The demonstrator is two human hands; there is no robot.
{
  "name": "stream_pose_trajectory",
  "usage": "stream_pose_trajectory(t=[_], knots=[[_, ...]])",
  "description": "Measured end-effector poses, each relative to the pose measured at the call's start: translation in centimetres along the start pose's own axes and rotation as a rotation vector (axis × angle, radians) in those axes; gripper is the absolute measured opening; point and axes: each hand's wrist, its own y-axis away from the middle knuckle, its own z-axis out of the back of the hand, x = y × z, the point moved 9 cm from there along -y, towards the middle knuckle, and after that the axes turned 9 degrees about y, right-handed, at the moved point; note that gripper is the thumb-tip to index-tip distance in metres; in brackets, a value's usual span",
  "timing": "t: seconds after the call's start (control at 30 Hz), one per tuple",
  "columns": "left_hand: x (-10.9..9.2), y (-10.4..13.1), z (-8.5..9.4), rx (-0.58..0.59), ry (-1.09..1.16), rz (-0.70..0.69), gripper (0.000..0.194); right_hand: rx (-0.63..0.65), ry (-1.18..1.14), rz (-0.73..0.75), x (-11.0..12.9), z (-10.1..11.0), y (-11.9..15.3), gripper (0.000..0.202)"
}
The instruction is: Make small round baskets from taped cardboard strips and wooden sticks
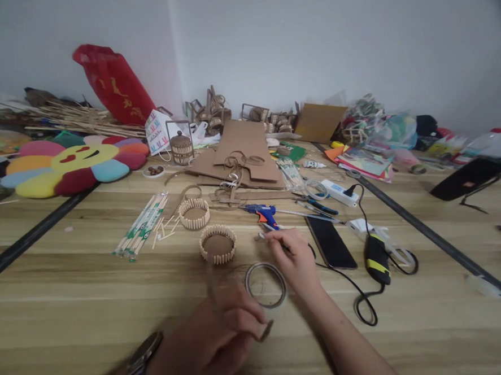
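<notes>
My left hand [225, 330], with a watch on its wrist, pinches a thin brown strip [265, 330] and is blurred. My right hand [295, 258] is closed at the handle end of a blue glue gun [265, 213]; its fingertips hold something thin and pale that I cannot make out clearly. Between the hands lies a grey ring [247, 284], perhaps a roll of tape. Beyond my left hand stand two round baskets of short wooden sticks, a nearer one [219, 257] and a farther one [194, 225].
Packed sticks [142, 225] lie at left, near a flower cushion [79, 164]. A lidded basket [182, 149] and cardboard [242, 148] stand behind. At right are a black phone [332, 242], a power strip [340, 193], a cabled black-yellow tool [377, 259] and a black speaker [468, 178].
</notes>
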Motion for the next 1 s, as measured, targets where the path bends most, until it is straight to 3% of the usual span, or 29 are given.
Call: stream_pose_trajectory(t=[0.1, 0.23, 0.33, 0.4, 0.63, 0.73, 0.83, 0.9, 1.0], knots=[[-0.7, -0.2, -1.7, 0.133, 0.080, 0.025, 0.014, 0.190, -0.295, -0.125, 0.1, -2.0, 0.8, 0.016], [-0.3, -0.1, -3.1, 0.197, 0.189, 0.083, 0.029, 0.447, -0.842, -0.311, 1.6, -5.4, 3.1, 0.027], [0.4, 0.1, -3.7, 0.203, 0.301, 0.133, 0.037, 0.417, -1.287, -0.433, 2.5, -6.1, 4.1, 0.027], [0.9, 0.3, -3.8, 0.197, 0.330, 0.175, 0.036, 0.375, -1.439, -0.440, 2.9, -5.9, 4.1, 0.025], [1.5, 0.2, -3.7, 0.182, 0.385, 0.282, 0.034, 0.323, -1.691, -0.482, 3.1, -5.1, 3.2, 0.024], [1.8, 0.2, -4.7, 0.271, 0.329, 0.358, 0.028, 0.299, -1.721, -0.507, 3.0, -4.6, 2.9, 0.026], [2.9, 0.9, -5.5, 0.386, 0.092, 0.493, 0.016, 0.269, -1.744, -0.542, 2.6, -3.8, 2.4, 0.029], [3.7, 1.1, -4.3, 0.338, -0.099, 0.545, 0.013, 0.257, -1.748, -0.539, 2.4, -3.1, 2.0, 0.030], [4.9, 0.6, 0.1, 0.088, -0.333, 0.549, 0.016, 0.315, -1.685, -0.503, 2.5, -2.4, 1.5, 0.034]])
